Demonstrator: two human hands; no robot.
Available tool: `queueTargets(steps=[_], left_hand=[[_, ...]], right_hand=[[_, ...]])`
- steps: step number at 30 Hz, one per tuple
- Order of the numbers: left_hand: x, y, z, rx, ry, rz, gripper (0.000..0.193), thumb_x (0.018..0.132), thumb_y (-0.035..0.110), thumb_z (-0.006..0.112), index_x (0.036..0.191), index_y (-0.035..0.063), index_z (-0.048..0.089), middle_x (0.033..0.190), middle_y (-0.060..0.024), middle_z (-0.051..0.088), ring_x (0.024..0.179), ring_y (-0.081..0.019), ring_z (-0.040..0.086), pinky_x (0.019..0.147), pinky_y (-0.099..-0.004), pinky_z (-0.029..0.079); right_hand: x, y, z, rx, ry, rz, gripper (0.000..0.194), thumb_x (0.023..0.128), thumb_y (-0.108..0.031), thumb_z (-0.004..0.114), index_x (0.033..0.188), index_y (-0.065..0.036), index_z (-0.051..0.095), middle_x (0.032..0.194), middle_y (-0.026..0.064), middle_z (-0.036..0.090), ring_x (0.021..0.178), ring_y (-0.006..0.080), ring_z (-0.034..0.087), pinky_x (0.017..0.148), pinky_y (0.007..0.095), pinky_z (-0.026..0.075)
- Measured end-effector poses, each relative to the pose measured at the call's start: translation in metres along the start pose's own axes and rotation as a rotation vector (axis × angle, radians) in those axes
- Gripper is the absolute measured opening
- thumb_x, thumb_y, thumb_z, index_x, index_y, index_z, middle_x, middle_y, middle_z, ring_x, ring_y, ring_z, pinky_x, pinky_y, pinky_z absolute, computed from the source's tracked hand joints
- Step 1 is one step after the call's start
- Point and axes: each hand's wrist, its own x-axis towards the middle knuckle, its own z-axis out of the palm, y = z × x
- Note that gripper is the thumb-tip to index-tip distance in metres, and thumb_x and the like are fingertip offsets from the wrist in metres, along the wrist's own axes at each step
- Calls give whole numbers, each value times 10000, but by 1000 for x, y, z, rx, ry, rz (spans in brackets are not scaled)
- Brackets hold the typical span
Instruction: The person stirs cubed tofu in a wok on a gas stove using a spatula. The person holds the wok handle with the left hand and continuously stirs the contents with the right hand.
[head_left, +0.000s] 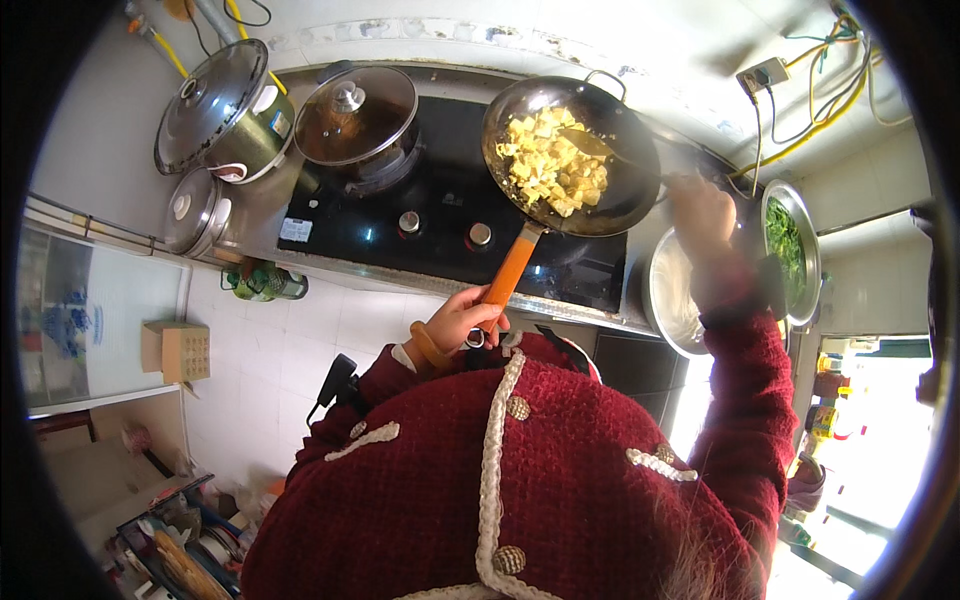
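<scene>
My left hand (459, 321) grips the orange wooden handle (511, 268) of a dark wok (630, 195) that sits over the right side of the stove. Chunks of pale yellow food, perhaps tofu (551, 161), lie in the wok. Beyond the wok's right rim my right hand (701, 210) is closed around the handle of a metal spatula (587, 142); its blade rests among the chunks. Motion blurs that hand, and most of the spatula's handle is hard to make out.
A glass-lidded pot (356, 112) stands on the stove's left side (442, 202). Left of it are a large lidded cooker (217, 112) and a smaller lidded pot (193, 210). On the right, a metal basin (671, 292) stands beside a bowl of green vegetables (786, 247). Cables (814, 120) hang on the wall.
</scene>
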Motion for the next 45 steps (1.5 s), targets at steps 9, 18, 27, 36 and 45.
queueTargets(steps=[9, 18, 27, 36, 45], left_hand=[[-1, 1, 1, 9, 7, -28, 364, 919, 135, 462, 1246, -19, 430, 885, -115, 596, 652, -127, 573, 606, -252, 483], [-4, 1, 4, 72, -3, 13, 339, 932, 166, 447, 1222, -9, 455, 879, -109, 596, 648, -126, 563, 610, -260, 468], [-5, 3, 6, 75, 5, 35, 258, 922, 186, 493, 1113, 13, 512, 845, -82, 607, 643, -125, 577, 589, -266, 483], [-5, 3, 6, 77, 9, 3, 292, 937, 175, 452, 1175, 9, 480, 880, -101, 597, 656, -123, 562, 609, -257, 468], [-5, 5, 6, 100, 7, 8, 278, 934, 183, 460, 1148, 8, 494, 864, -96, 595, 650, -123, 566, 599, -257, 470]], right_hand=[[-1, -22, 2, 34, -73, -86, 22, 797, -128, 542, 781, -122, 556, 744, 51, 585, 680, 207, 641, 576, 339, 490], [54, -22, 27, -17, 51, 53, 86, 827, -143, 520, 853, -110, 595, 806, 67, 600, 745, 226, 639, 645, 362, 492], [51, -14, 34, -111, 21, -107, 81, 791, -139, 532, 773, -116, 608, 789, 46, 553, 798, 205, 569, 710, 348, 428], [33, 13, 22, -62, 64, 61, 121, 828, -153, 524, 847, -126, 640, 870, 65, 616, 833, 233, 630, 714, 372, 468], [74, -25, 49, 18, 11, 154, 152, 827, -189, 504, 809, -129, 642, 860, 86, 609, 804, 266, 633, 669, 384, 468]])
